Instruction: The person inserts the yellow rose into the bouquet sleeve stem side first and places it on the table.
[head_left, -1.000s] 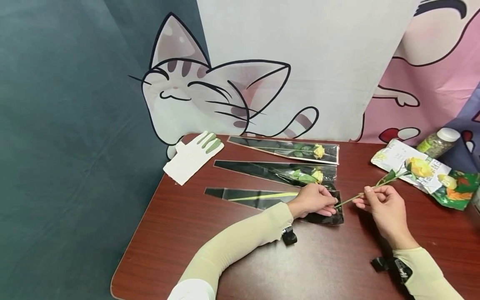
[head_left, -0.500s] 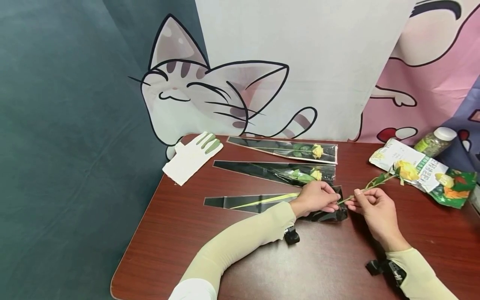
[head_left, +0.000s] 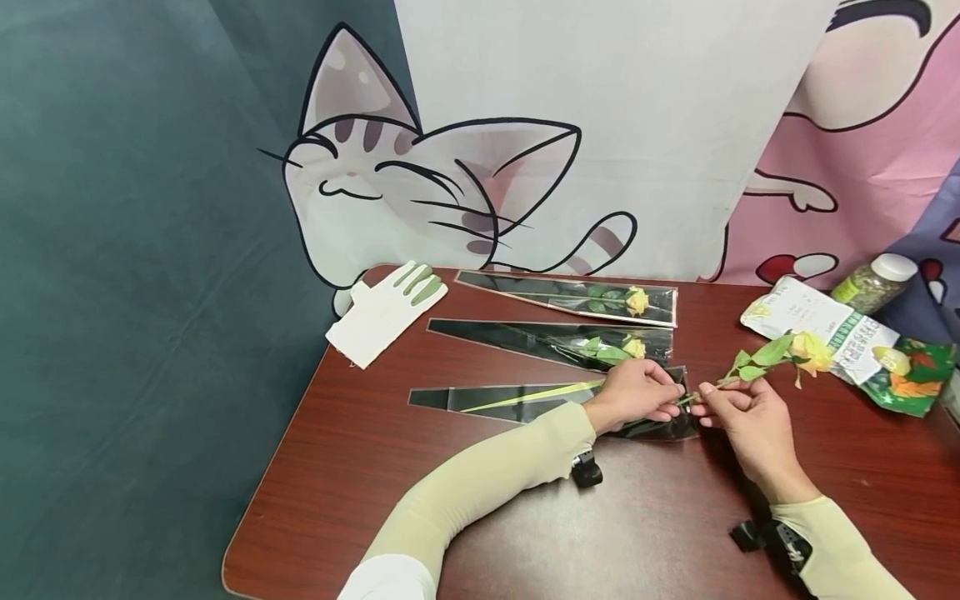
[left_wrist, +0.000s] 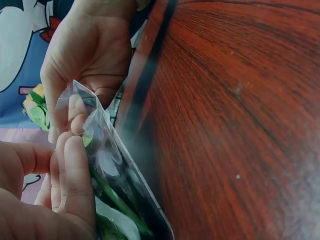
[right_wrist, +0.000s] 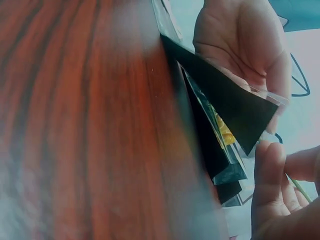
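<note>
A single yellow rose with green leaves slants over the table, its stem pinched between my right hand's thumb and fingers. The stem's lower end reaches the mouth of a long clear-and-black flower sleeve. My left hand pinches that sleeve near its wide end, partly covering it. In the left wrist view the clear film stands raised between both hands, with green stem inside. The right wrist view shows the sleeve's black back lifted off the table.
Behind lie two more sleeves, the middle one and the far one, each with a yellow rose inside. A white glove is at the back left. At the right are a printed packet and a lidded jar.
My right hand has moved left toward the sleeve, bringing the rose closer and turning its leaves into view. My left hand has stayed on the sleeve, its wide end lifting slightly.
</note>
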